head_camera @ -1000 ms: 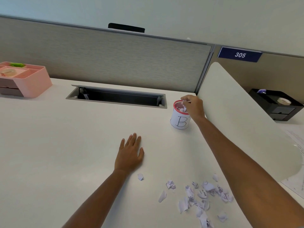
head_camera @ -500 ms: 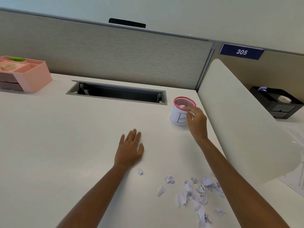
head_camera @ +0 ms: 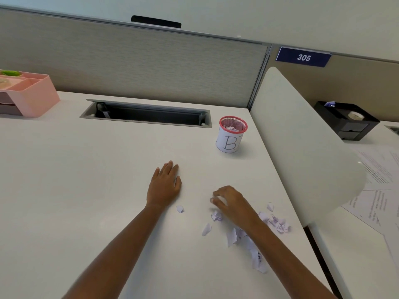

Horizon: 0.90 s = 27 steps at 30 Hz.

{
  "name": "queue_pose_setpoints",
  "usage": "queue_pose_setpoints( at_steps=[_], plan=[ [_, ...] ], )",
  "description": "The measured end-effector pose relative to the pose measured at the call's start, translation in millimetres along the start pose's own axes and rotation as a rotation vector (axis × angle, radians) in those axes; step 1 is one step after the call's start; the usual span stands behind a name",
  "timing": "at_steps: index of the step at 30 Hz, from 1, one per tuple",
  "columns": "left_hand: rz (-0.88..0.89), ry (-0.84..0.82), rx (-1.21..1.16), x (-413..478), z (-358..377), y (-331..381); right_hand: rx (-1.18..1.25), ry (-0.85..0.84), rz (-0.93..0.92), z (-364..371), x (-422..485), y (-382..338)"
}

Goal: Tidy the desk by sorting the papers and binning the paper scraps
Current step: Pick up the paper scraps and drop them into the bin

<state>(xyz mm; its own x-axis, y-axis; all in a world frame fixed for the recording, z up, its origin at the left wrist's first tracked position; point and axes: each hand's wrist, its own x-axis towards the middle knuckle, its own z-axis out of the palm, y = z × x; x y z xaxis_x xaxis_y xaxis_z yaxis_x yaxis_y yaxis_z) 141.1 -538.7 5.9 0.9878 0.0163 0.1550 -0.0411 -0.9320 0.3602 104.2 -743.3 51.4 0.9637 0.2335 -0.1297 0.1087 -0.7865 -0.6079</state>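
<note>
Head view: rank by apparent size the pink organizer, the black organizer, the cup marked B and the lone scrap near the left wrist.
Tied first: pink organizer and black organizer. They look alike, and the pink one is cut off by the frame edge, so I won't rank them.
Third: cup marked B.
Smallest: lone scrap.

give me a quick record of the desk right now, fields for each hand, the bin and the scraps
left hand: flat on the desk, fingers straight, holding nothing
right hand: fingers curled on a white scrap at the pile's edge
bin: red mesh cup marked B, upright, scraps inside
scrap pile: loose on the desk, partly under the right forearm
stray scrap: alone by the left wrist
printed sheets: on the next desk, beyond the divider
</note>
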Motion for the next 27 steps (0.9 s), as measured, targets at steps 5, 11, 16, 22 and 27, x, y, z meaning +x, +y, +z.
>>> queue_pose_setpoints(
  at_steps=[5,11,16,22,27],
  plan=[
    [-0.025,0.061,-0.002,-9,-3,2,-0.161,-0.161,0.031,-3,-23,-16],
    [-0.07,0.086,0.028,-20,-3,5,-0.376,-0.208,0.012,14,-41,-32],
    [-0.061,0.079,0.006,-30,-3,4,-0.354,-0.075,-0.047,29,-37,-38],
    [-0.099,0.077,-0.133,-38,-5,1,-0.313,-0.047,-0.161,41,-27,-48],
    [-0.184,0.063,-0.265,-46,-8,-1,-0.397,-0.102,-0.287,47,-22,-56]
  ],
)
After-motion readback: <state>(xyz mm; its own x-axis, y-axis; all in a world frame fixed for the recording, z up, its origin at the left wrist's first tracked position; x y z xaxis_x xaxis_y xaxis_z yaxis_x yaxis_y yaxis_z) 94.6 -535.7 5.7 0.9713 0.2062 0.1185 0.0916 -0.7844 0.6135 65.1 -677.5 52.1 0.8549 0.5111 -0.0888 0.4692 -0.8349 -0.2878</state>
